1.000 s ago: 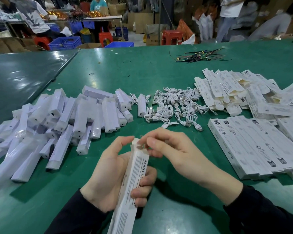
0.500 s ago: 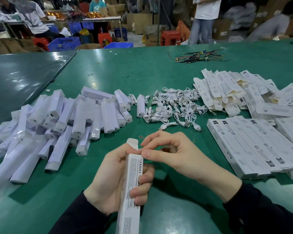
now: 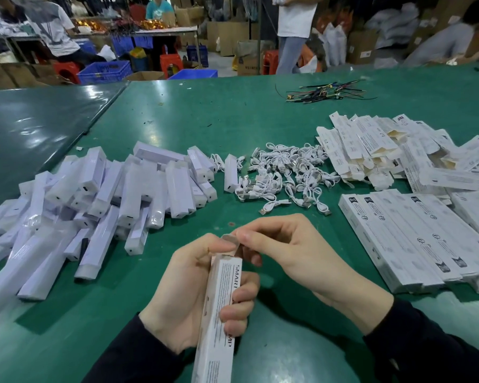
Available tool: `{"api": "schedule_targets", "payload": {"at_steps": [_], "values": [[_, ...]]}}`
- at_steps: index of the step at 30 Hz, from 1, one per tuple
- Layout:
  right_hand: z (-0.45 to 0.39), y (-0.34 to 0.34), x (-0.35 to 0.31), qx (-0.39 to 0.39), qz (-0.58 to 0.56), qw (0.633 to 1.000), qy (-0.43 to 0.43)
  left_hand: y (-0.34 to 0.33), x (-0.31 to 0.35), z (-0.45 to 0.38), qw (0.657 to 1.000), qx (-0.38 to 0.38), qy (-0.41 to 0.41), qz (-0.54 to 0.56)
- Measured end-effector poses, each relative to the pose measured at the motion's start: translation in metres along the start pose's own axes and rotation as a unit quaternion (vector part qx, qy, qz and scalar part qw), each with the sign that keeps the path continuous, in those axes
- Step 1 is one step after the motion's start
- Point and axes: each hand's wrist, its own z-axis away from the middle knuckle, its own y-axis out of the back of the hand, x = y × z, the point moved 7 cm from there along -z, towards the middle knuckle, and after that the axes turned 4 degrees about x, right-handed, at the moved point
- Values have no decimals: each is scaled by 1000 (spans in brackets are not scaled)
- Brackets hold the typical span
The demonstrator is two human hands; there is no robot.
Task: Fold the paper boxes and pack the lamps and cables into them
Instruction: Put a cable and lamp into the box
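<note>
- One long white lamp box [image 3: 221, 313] is standing nearly upright over the near edge of the green tabletop [image 3: 205, 114], printed side facing right.
- The left hand [image 3: 188, 297] is gripping the box around its upper half, fingers curled round the front face and thumb pressing up near the top end.
- The right hand [image 3: 285, 250] is pinching the small end flap [image 3: 228, 240] between thumb and forefinger, the remaining fingers curling loosely beneath.
- Judging by this, the closing step is underway: the top flap is being bent over, not yet tucked. Whether a lamp and cable are already sitting inside cannot be told.
- Next, the flap's tongue probably needs guiding into the slot behind the front panel while the left hand is keeping the box mouth square.
- Finished boxes [image 3: 409, 241] are lying in a row toward the right edge, with flat unfolded boxes [image 3: 376, 150] piling up behind them.
- White cables [image 3: 285, 175] are heaping mid-table, and wrapped lamps [image 3: 94, 194] are sprawling toward the left edge.
- Dark loose wires [image 3: 324, 92] are lying near the far edge.
</note>
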Motion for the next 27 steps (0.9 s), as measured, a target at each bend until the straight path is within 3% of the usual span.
{"api": "schedule_targets", "payload": {"at_steps": [6,27], "values": [[4,-2,-5,-22,14,1000,-3,-6,0,1,998,-53,-31,-4],[6,-7,-8,-38,15,999,-11,-8,-4,2,998,-56,-21,-28]]}}
